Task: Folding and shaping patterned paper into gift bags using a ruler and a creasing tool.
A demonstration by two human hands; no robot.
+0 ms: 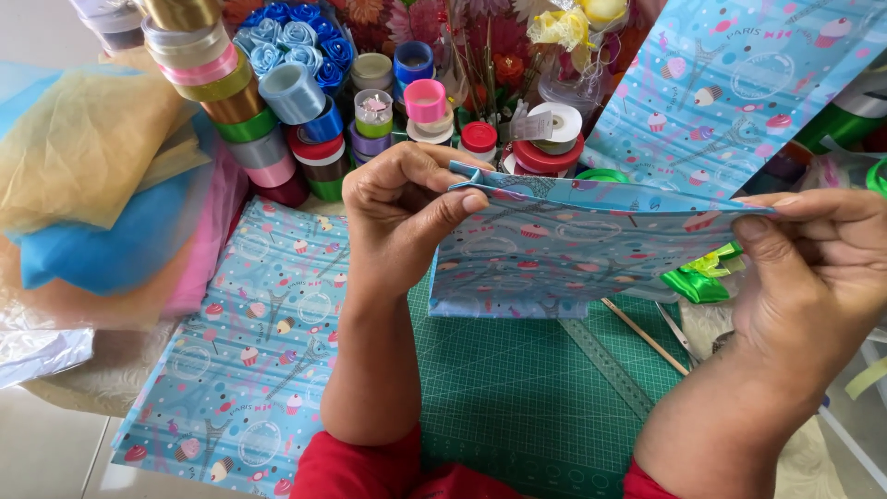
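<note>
My left hand (402,208) pinches the upper left corner of a folded piece of light blue patterned wrapping paper (564,249), thumb in front and fingers behind. My right hand (813,277) grips the same paper's upper right edge. The paper is held upright above a green cutting mat (527,397). Both sleeves are red.
Another sheet of the same patterned paper (259,360) lies flat at the left, and a third (730,83) stands at the upper right. Ribbon spools (277,120), blue fabric roses (296,37) and tape rolls crowd the back. Coloured tulle (102,203) piles at the left. A green bow (698,277), scissors (679,333) and a wooden stick (642,334) lie on the right.
</note>
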